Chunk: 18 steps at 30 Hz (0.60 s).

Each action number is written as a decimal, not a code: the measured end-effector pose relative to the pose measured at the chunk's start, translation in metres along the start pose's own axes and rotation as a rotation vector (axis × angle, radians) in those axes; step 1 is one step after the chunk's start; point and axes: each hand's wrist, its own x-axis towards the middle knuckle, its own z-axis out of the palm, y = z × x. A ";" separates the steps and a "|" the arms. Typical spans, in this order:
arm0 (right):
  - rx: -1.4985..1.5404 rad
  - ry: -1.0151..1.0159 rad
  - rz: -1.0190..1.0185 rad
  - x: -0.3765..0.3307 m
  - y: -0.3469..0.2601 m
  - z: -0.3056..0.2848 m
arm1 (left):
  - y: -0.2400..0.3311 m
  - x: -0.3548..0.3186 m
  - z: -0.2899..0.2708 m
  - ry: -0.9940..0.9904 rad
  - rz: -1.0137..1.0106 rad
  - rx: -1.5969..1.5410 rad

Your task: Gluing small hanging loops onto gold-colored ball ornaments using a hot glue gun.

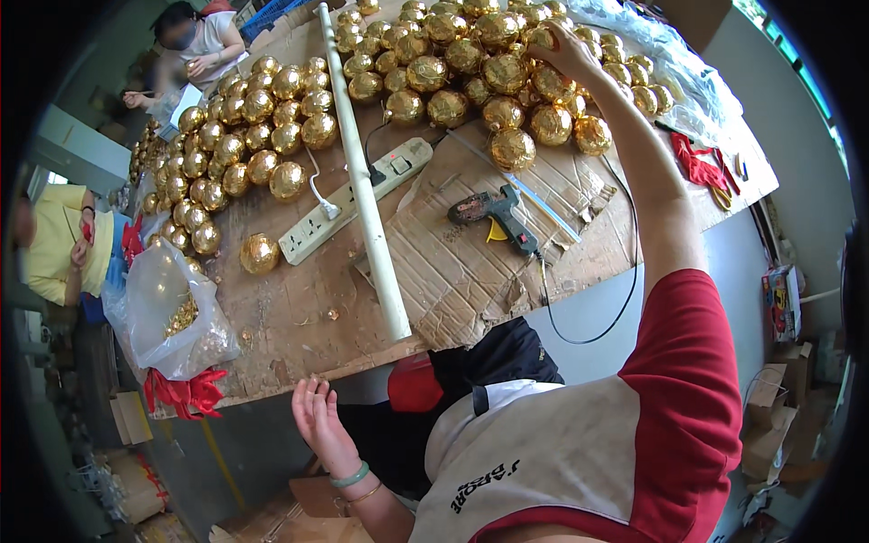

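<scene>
My right arm stretches across the table to the far pile of gold foil-wrapped balls [511,149]. There my right hand [568,56] has its fingers curled round one gold ball [540,38] among the others. My left hand [323,427], holding nothing, is raised off the table's near edge with its fingers apart. A black glue gun [496,217] with a yellow trigger lies on a flattened cardboard sheet [444,290]. Beside it rests a blue-and-white strip [543,206].
A white pole [362,181] crosses the wooden table over a power strip [358,199]. More gold balls [258,107] cover the left side. Near a clear plastic bag [181,308] lie red ribbons [184,391]. Scissors [721,196] lie far right. Two people [204,45] work across the table.
</scene>
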 end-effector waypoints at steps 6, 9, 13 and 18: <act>-0.180 0.215 -0.153 0.005 0.045 -0.017 | -0.003 0.001 0.004 -0.021 0.026 -0.012; -0.192 0.206 -0.171 -0.011 0.009 -0.019 | 0.001 -0.004 -0.005 0.049 0.025 0.003; -0.092 0.027 -0.319 -0.080 -0.086 -0.047 | -0.002 -0.003 -0.009 0.040 0.032 -0.016; -0.011 -0.086 -0.621 -0.148 -0.148 -0.042 | 0.003 0.003 -0.012 0.003 0.111 0.102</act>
